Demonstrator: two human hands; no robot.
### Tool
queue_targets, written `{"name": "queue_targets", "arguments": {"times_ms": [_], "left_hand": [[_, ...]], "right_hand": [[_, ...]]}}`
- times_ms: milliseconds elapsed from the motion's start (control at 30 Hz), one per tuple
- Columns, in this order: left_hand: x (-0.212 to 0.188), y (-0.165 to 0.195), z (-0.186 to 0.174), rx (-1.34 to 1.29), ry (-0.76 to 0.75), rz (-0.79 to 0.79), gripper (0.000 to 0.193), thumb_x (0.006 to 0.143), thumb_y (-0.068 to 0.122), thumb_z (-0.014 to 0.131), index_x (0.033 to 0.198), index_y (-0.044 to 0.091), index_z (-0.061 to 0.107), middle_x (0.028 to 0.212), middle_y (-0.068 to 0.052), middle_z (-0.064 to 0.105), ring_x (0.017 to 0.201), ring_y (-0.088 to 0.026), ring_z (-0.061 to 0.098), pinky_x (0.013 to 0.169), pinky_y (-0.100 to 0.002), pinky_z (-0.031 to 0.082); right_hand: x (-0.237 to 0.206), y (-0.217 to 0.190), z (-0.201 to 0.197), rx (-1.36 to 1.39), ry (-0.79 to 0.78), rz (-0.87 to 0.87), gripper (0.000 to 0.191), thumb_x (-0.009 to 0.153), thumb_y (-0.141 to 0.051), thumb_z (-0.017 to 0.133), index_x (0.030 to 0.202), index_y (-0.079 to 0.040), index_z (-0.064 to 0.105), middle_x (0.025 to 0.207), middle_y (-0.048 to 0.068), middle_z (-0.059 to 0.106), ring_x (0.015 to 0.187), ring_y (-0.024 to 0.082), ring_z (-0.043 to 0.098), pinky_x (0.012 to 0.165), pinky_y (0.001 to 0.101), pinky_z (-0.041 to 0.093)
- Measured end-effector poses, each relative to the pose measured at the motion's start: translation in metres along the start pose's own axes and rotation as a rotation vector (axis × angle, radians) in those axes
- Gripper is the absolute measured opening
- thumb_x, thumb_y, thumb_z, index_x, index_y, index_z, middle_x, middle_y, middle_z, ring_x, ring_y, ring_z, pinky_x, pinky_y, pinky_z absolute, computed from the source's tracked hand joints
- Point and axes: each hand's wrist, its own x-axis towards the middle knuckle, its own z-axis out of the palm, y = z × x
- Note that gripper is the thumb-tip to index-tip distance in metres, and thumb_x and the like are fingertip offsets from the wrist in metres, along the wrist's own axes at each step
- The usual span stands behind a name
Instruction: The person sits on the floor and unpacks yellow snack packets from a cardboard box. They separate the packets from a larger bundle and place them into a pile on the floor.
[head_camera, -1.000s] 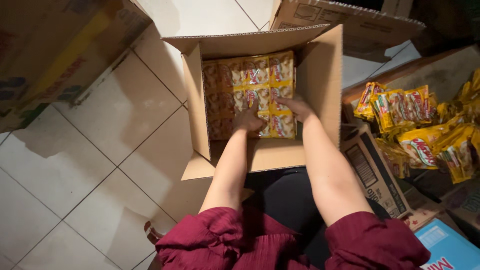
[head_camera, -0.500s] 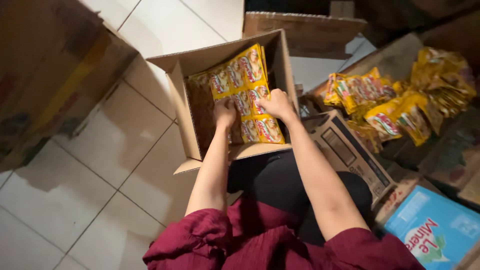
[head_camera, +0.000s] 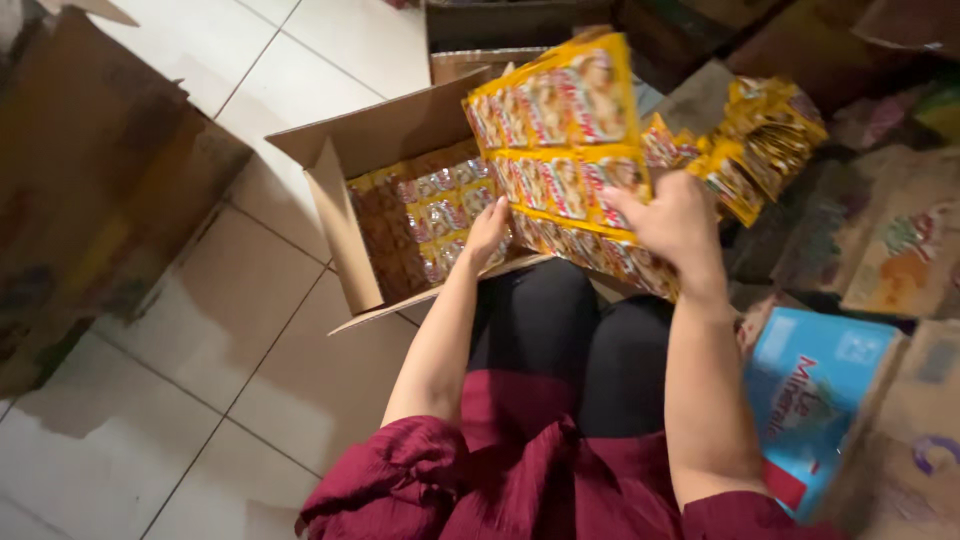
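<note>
Sachets: your right hand (head_camera: 675, 225) grips a hanging sheet of yellow sachet strips (head_camera: 565, 150) at its right edge, raised above the open cardboard box (head_camera: 345, 215) at 11 o'clock from your lap. Your left hand (head_camera: 488, 232) rests flat, fingers open, on the sachets already packed (head_camera: 425, 215). Keep the sheet level and square to the box walls, and align its edges with the layer below.

Sachet strips (head_camera: 565, 150): yellow and red linked snack sachets, several rows hanging as a sheet, held up above the near right corner of the box | Cardboard box (head_camera: 335, 215): brown, open-topped, on the tiled floor, bottom lined with flat rows of matching sachets
</note>
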Motion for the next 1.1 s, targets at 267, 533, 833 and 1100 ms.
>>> {"name": "queue_targets", "arguments": {"times_ms": [267,533,833,1100], "left_hand": [[-0.004,0.072,0.099,-0.016,0.086,0.411,0.050,0.102,0.042,0.054,0.122,-0.003,0.061,0.118,-0.030,0.069,0.115,-0.041,0.064,0.099,-0.048,0.049],[-0.058,0.135,0.131,-0.064,-0.480,0.040,0.072,0.101,0.058,0.046,0.161,0.019,0.039,0.144,-0.009,0.042,0.113,-0.036,0.066,0.094,-0.050,0.058],[-0.061,0.166,0.176,-0.817,-1.010,-0.015,0.062,0.115,0.057,0.046,0.148,0.005,0.052,0.129,-0.016,0.058,0.110,-0.027,0.059,0.094,-0.045,0.052],[-0.098,0.171,0.089,-1.106,-0.917,0.122,0.064,0.110,0.059,0.045,0.149,0.009,0.049,0.134,-0.014,0.057,0.117,-0.028,0.058,0.098,-0.046,0.051]], "right_hand": [[-0.090,0.030,-0.062,0.449,0.234,0.098,0.027,0.092,-0.023,0.080,0.104,0.001,0.077,0.091,0.015,0.078,0.078,0.014,0.074,0.070,0.0313,0.054],[-0.146,0.018,-0.083,0.613,0.418,0.092,0.021,0.096,-0.019,0.077,0.105,0.000,0.077,0.090,0.008,0.079,0.080,0.008,0.071,0.071,0.0278,0.055],[-0.158,-0.021,-0.111,0.342,0.423,-0.127,0.022,0.098,-0.024,0.073,0.095,-0.003,0.076,0.076,0.014,0.069,0.064,0.025,0.069,0.058,0.0353,0.050],[-0.195,-0.051,-0.115,-0.244,0.195,-0.613,0.007,0.080,-0.015,0.068,0.085,-0.010,0.067,0.079,0.005,0.062,0.074,0.024,0.066,0.061,0.0383,0.052]]}}
